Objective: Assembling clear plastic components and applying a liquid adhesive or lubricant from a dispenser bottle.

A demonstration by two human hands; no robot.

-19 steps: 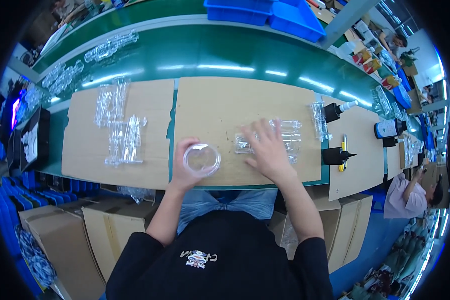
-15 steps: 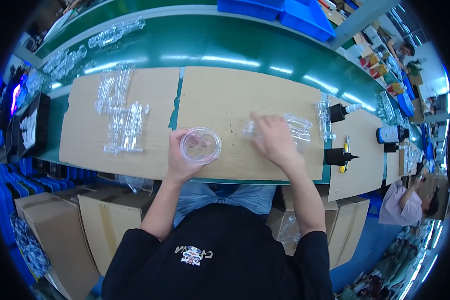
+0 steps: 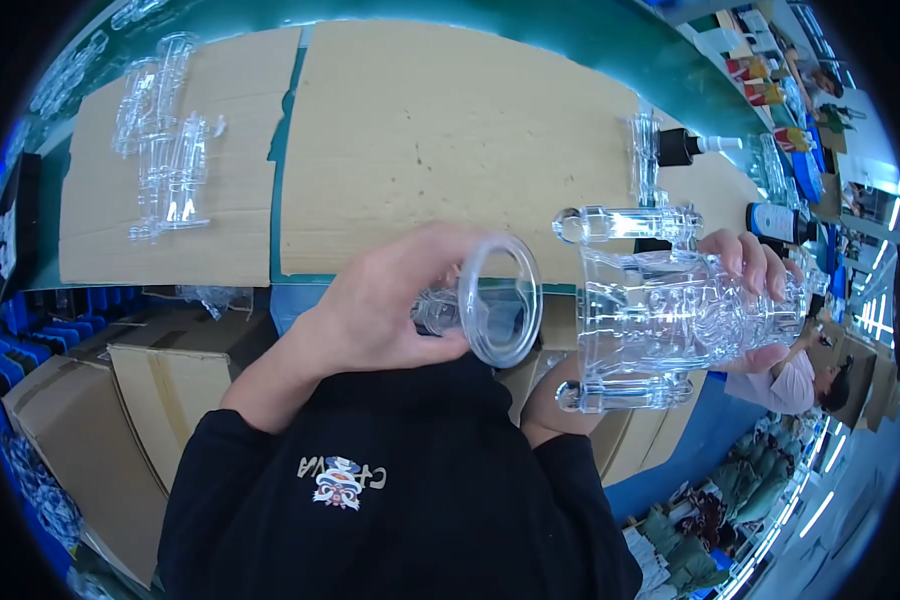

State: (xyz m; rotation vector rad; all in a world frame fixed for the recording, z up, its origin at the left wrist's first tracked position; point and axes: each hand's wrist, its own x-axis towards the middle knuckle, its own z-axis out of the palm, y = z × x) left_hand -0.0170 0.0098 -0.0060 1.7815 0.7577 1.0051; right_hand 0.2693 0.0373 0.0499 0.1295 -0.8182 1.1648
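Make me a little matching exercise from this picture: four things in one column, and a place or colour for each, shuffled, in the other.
Things:
1. Clear cup
2. Big clear jar
3. Cluster of clear pieces
4. Bottle with a white tip

Places and colours:
A. On the cardboard sheet at the left
B. Black body
C. In the right hand
D. In the left hand

Right pairs: 1-D, 2-C, 3-A, 4-B

A black shirt point(image 3: 430, 480), lower middle of the frame, has short sleeves point(image 3: 210, 440). Left of its centre, a print point(image 3: 338, 490): white, red, blue figure, pale letters. Left hand point(image 3: 385, 290), right hand point(image 3: 754, 264) bare.
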